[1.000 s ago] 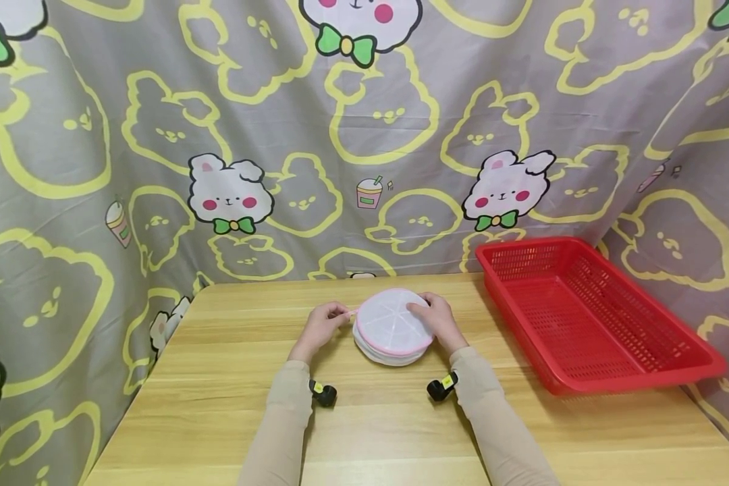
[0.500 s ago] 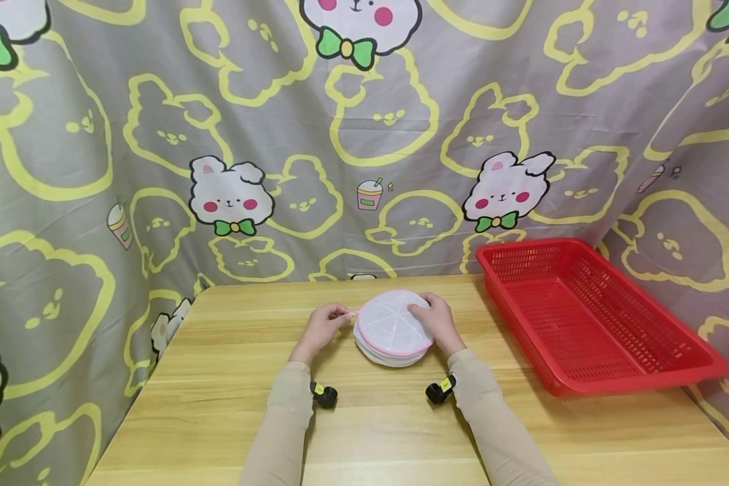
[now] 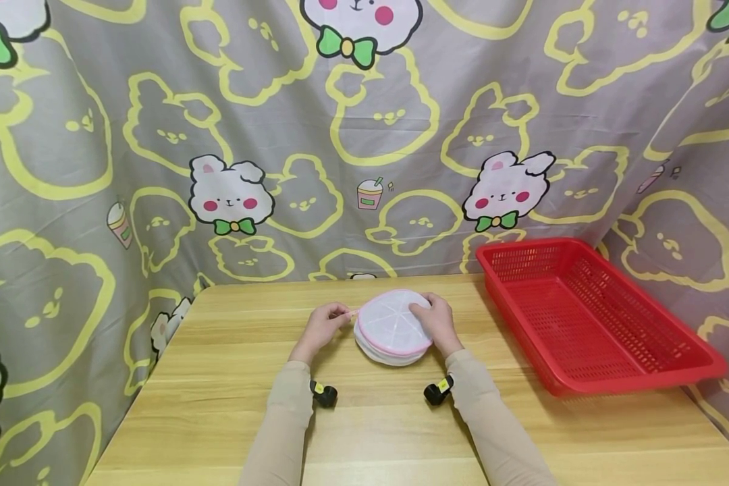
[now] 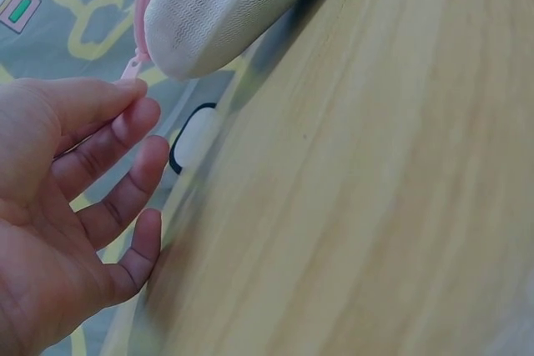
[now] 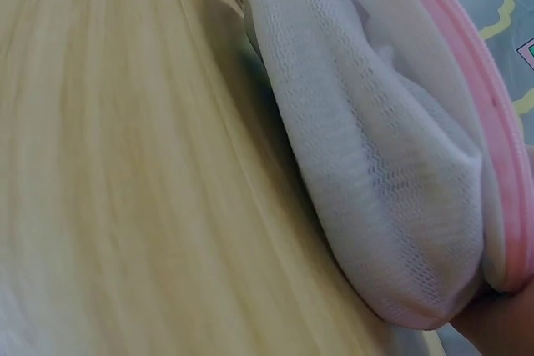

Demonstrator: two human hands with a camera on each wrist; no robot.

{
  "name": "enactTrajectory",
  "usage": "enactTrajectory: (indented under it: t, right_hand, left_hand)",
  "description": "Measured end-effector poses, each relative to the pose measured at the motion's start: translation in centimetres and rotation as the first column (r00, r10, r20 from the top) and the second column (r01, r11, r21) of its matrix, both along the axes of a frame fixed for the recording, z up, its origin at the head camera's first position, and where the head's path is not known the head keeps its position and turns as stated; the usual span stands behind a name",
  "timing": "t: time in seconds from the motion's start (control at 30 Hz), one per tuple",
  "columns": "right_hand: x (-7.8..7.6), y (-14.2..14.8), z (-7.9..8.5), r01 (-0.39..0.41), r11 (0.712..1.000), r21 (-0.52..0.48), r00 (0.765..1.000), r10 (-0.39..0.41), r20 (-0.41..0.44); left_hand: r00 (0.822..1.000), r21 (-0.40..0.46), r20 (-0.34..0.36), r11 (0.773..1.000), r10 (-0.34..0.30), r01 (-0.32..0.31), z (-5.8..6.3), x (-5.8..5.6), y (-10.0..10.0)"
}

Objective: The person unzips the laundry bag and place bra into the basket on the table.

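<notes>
A round white mesh laundry bag (image 3: pixel 395 322) with a pink zipper round its edge rests on the wooden table in the head view. At its left side my left hand (image 3: pixel 322 329) pinches the pink zipper pull (image 4: pixel 132 67) between thumb and index finger, the other fingers loosely bent. My right hand (image 3: pixel 441 324) grips the bag's right edge, its thumb on top and the other fingers mostly hidden. Close up in the right wrist view, the bag's soft mesh side (image 5: pixel 367 147) bulges below the pink zipper (image 5: pixel 492 114).
A large red plastic basket (image 3: pixel 522 331) with slotted walls stands on the table (image 3: pixel 219 391) at the right. Behind the table hangs a grey curtain (image 3: pixel 316 128) printed with yellow outlines and white rabbits. Black wrist cameras sit on both forearms.
My right wrist has shifted very slightly left. Both hands keep their hold, and the bag stays in nearly the same place.
</notes>
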State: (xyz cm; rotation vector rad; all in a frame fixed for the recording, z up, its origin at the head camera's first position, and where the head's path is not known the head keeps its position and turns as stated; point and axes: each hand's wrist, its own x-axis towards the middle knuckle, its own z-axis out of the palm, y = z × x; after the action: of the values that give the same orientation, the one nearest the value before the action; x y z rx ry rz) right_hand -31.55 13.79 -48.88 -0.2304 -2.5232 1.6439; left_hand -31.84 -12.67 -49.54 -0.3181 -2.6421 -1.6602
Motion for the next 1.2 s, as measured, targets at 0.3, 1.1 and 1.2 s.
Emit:
enactTrajectory:
  t: [0.3, 1.1, 1.2]
  right_hand:
    - [-0.11, -0.06, -0.14, 0.032, 0.999, -0.017, 0.999, -0.032, -0.026]
    - [0.07, -0.37, -0.09, 0.109, 0.991, -0.074, 0.994, -0.111, -0.017]
    - [0.14, -0.42, -0.01, 0.12, 0.989, -0.091, 0.993, -0.121, -0.008]
  left_hand:
    - [1.0, 0.014, 0.013, 1.0, -0.007, 0.007, 0.19, 0.11, -0.04]
    - [0.999, 0.04, -0.007, 0.999, -0.036, 0.037, 0.23, 0.12, -0.22]
    - [0.999, 0.035, -0.01, 0.999, -0.036, 0.037, 0.24, 0.14, -0.18]
